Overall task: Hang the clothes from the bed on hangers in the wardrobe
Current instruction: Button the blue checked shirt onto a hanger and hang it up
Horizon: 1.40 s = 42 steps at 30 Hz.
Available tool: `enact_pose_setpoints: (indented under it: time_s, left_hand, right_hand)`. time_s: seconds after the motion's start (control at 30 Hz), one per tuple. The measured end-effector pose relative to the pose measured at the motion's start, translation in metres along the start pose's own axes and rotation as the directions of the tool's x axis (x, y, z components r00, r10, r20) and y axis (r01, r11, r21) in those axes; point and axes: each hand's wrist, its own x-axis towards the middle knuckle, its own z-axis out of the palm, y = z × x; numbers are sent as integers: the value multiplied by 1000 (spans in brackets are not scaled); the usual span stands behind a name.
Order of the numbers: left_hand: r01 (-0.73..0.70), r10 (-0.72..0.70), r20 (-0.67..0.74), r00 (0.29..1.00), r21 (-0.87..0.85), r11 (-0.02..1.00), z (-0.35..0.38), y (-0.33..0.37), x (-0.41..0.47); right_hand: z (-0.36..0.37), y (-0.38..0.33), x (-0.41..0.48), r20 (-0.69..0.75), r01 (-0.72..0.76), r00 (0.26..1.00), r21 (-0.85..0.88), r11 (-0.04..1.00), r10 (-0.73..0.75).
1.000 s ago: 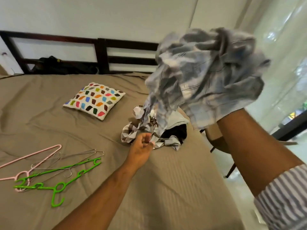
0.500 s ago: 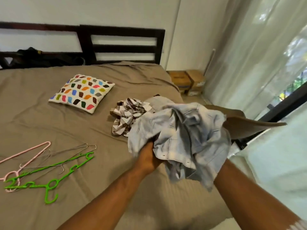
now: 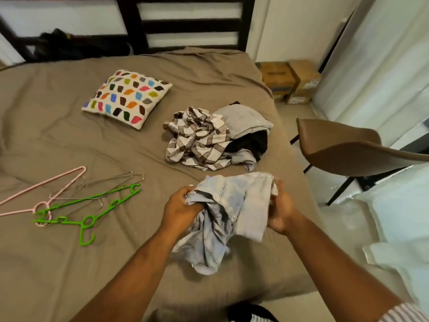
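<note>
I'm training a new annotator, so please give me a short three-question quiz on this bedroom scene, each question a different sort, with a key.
1. True or false: the left hand and the right hand both grip the pale checked shirt.
2. The patterned cushion lies on: A a shelf, B the bed, C a desk.
3. Which piece of furniture stands right of the bed?
Key: 1 true; 2 B; 3 the brown chair.

On the bed (image 3: 58, 126), hangers (image 3: 72, 203) are positioned toward the left edge, the clothes pile (image 3: 204, 140) near the right edge, the pillow (image 3: 126, 98) behind.
</note>
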Motion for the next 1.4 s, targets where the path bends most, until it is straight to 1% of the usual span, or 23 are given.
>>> enact_pose_setpoints:
  time_s: [0.03, 0.1, 0.17, 0.23, 0.3, 0.4, 0.5, 0.6, 0.67, 0.7, 0.73, 0.77, 0.8, 0.83, 0.87, 0.9, 0.93, 1.0, 1.1, 1.17, 1.23, 1.3, 1.4]
  left_hand:
    - [-14, 14, 0, 1000, 6, 1000, 1, 3, -2]
    - [-34, 34, 8, 999, 31, 999, 3, 10, -5]
    - [-65, 66, -3, 998, 49, 997, 1, 16, -4]
    - [-106, 109, -29, 994, 75, 992, -8, 19, 0]
    - [-140, 146, -59, 987, 94, 986, -24, 20, 4]
    - [-158, 167, -98, 981, 96, 983, -49, 25, 8]
    - [-201, 199, -146, 969, 4, 980, -60, 34, 9]
    - [-247, 232, -206, 951, -50, 968, -59, 43, 5]
    - [-290, 273, -212, 938, -56, 955, -54, 48, 2]
    - [-309, 289, -208, 934, -68, 949, -52, 53, 1]
    - [-320, 299, -199, 933, -83, 944, -49, 58, 0]
    - [-331, 309, -177, 935, -112, 937, -47, 63, -2]
    - [-337, 318, -140, 938, -140, 931, -44, 71, -5]
    - [-346, 335, -91, 938, -157, 925, -40, 78, -10]
    - [-365, 365, -34, 930, -158, 917, -35, 85, -16]
    - [-400, 407, 22, 913, -143, 905, -30, 91, -23]
    - [-443, 453, 64, 889, -120, 888, -25, 96, -29]
    - [-510, 519, 83, 851, -105, 853, -21, 97, -37]
    - [-476, 474, -47, 879, -91, 875, -26, 77, -35]
    - [-385, 374, -138, 917, -70, 920, -25, 53, -32]
    - [-239, 233, -155, 960, -19, 971, -13, 29, -32]
    - [-56, 60, -109, 992, 33, 998, 1, 1, -31]
    - [64, -66, 14, 998, 120, 991, 15, -36, -29]
  right_hand:
    - [-4, 5, 2, 24, -42, 999, -24, 999, 42]
    - [-9, 11, 9, 12, -25, 1000, -275, 961, 29]
    - [-8, 8, 10, -129, 2, 989, -490, 872, -75]
    - [-5, -10, 6, -162, 63, 975, -447, 893, -150]
    - [-7, -40, -1, -177, 172, 956, -306, 936, -233]
    - [-16, -85, -20, -165, 317, 923, -182, 931, -347]
    - [-25, -107, -35, -209, 405, 875, -178, 897, -437]
    - [-27, -103, -46, -214, 419, 866, -184, 889, -453]
    - [-30, -91, -42, -211, 397, 854, -323, 859, -475]
    - [-30, -83, -40, -199, 350, 834, -531, 772, -515]
    - [-27, -75, -38, -168, 266, 797, -765, 586, -581]
    - [-22, -65, -37, -98, 180, 740, -924, 337, -665]
    - [-12, -53, -39, 25, 152, 672, -983, 105, -740]
    - [3, -38, -41, 191, 206, 617, -975, -78, -763]
    - [23, -24, -45, 345, 299, 592, -933, -199, -728]
    - [43, -10, -46, 449, 388, 585, -886, -253, -676]
    - [62, 2, -48, 503, 455, 586, -853, -255, -635]
    - [94, 8, -49, 552, 583, 577, -795, -170, -601]
    - [122, -5, -51, 495, 675, 648, -725, 137, -579]
    - [135, -14, -60, 458, 696, 677, -654, 298, -576]
    - [144, -18, -69, 428, 683, 704, -627, 375, -566]
    - [148, -21, -78, 402, 666, 738, -567, 485, -542]
    - [143, -23, -89, 370, 624, 781, -415, 662, -504]
